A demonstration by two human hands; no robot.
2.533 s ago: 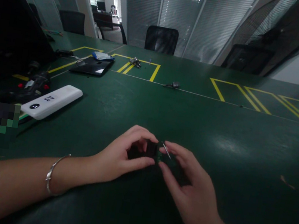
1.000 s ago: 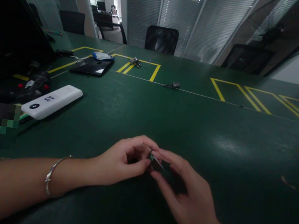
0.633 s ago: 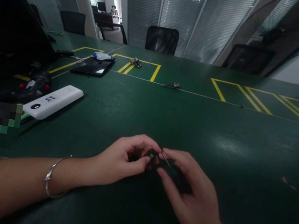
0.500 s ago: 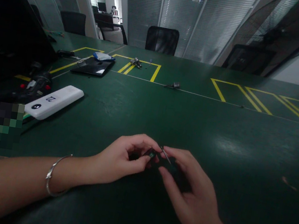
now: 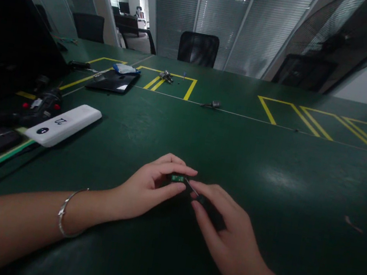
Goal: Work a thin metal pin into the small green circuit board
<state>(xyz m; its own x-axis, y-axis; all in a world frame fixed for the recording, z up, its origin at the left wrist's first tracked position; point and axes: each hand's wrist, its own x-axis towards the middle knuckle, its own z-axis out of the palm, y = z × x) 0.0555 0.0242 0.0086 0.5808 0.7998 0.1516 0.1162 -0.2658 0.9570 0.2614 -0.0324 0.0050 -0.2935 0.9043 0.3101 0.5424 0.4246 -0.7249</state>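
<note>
Between the thumb and fingers of my left hand (image 5: 140, 191) is a small green circuit board (image 5: 177, 179), its face turned toward me. My right hand (image 5: 237, 227) grips a small screwdriver (image 5: 193, 188) with a thin metal shaft and a dark handle, mostly hidden in the palm. The shaft's tip meets or nearly meets the board's right end; whether they touch is hard to tell. Both hands are low over the green tabletop (image 5: 184, 133), in the middle of the view.
At left lie a white power bank (image 5: 67, 126), a black device with red buttons (image 5: 44, 104) and a black clipboard (image 5: 114, 81) with a blue-white packet (image 5: 125, 69). Farther back are a cylindrical metal part (image 5: 215, 105), several metal pieces (image 5: 166, 76) and yellow tape outlines (image 5: 267, 110).
My left hand has turned and lifted slightly, so the circuit board now lies level and shows more of its face. The screwdriver tip has shifted left to the board's end.
</note>
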